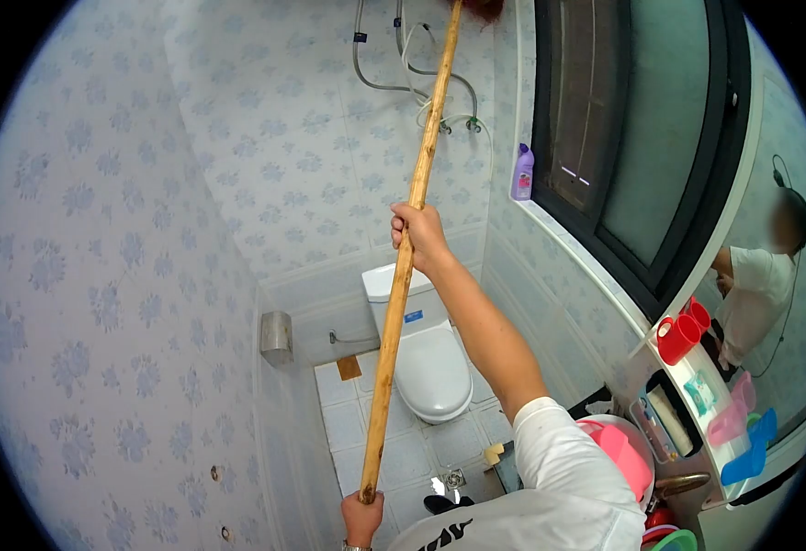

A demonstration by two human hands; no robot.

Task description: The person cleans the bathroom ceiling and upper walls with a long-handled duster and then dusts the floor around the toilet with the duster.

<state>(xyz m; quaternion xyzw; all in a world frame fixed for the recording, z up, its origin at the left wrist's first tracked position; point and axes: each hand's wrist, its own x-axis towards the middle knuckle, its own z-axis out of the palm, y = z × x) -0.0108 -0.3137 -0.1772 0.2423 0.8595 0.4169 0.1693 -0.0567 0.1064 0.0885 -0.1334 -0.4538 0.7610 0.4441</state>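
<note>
A small bathroom with pale wall tiles (81,266) patterned in blue flowers, seen from above. A white toilet (433,372), lid down, stands on the tiled floor (412,455). A long wooden pole (386,376) slants upward in front of the toilet, crossing its tank; the pole's top leaves the view well above the toilet, next to a dark reddish, fibrous head (485,9) that seems attached to it.

Both hands grip the pole. The right hand (421,234), above the toilet's tank, has its fingers wrapped round the shaft; the left hand (362,519), below and left of the toilet, is curled around the lower end.

Grey hoses (383,87) hang above the toilet. To its upper right, a purple bottle (523,172) stands beside a dark-framed window (651,129); lower, right of the toilet, red mugs (678,340) sit on a white shelf (722,455).

Work appears under way, judging by the raised pole; what is done and what is left cannot be told, as the head is mostly cut off.

A blue label (413,316) on the toilet's tank, the bottle's label and dark lettering on the white shirt (559,468) are unreadable; no brand is legible.
</note>
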